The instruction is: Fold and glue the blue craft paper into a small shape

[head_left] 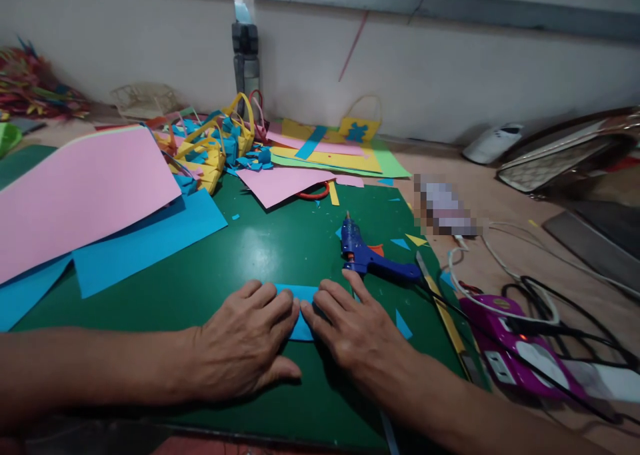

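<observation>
A small folded strip of blue paper [303,323] lies on the green board under both my hands, partly hidden by my fingers. My left hand [250,338] presses on its left part with the fingers side by side and bent, the thumb stretched away over the board. From the right, my right hand [350,322] rests its fingertips on the same paper, one outer finger lifted apart. Neither hand is wrapped round the paper. Just beyond my right hand lies a blue glue gun [373,258], its nozzle pointing away from me.
Pink sheets [90,188] and blue sheets [150,248] cover the board's left. Small yellow-and-blue paper baskets [215,145] stand behind. A craft knife [445,315] lies right, near a purple power strip [525,355] with cables. Blue scraps [403,324] dot the green board [200,308].
</observation>
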`<state>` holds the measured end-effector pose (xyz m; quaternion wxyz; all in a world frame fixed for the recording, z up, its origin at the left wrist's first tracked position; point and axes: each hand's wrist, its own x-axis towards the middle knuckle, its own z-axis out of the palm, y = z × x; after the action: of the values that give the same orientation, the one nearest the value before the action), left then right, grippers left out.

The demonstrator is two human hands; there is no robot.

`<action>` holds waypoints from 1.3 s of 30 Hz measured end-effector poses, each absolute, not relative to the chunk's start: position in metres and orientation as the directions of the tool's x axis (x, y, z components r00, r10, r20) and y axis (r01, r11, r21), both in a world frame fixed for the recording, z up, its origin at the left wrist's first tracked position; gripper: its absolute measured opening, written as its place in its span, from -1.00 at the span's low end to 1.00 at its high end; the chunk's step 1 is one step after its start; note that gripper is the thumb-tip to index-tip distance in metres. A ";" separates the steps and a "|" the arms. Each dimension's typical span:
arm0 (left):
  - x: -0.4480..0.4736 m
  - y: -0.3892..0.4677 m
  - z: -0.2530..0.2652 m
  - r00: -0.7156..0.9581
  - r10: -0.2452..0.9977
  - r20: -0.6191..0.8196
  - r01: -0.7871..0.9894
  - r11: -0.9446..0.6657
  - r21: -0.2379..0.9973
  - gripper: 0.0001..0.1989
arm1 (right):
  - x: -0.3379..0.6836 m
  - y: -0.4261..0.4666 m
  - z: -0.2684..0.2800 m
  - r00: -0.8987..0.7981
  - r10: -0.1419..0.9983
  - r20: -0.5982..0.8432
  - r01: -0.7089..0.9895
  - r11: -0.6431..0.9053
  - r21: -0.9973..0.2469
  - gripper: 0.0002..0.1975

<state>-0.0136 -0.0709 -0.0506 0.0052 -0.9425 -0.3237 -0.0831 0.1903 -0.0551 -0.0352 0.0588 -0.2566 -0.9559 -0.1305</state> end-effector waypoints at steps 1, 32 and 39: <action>-0.014 -0.071 -0.051 0.779 0.605 0.165 0.608 -0.793 0.038 -0.39 | 0.190 -0.055 -0.035 -0.859 0.479 0.181 0.510 0.830 0.226 -0.72; -0.004 -0.062 -0.048 0.730 0.657 0.188 0.671 -0.742 -0.014 -0.25 | 0.184 -0.048 -0.036 -0.833 0.544 0.095 0.534 0.750 0.390 -0.79; -0.018 -0.060 -0.052 0.721 0.656 0.222 0.682 -0.729 -0.059 -0.36 | 0.194 -0.049 -0.040 -0.817 0.562 0.128 0.555 0.708 0.437 -0.88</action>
<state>-0.0184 -0.0602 -0.0519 0.0685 -0.9251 -0.3616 -0.0935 0.1941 -0.0491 -0.0404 -0.0072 -0.3021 -0.9241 -0.2339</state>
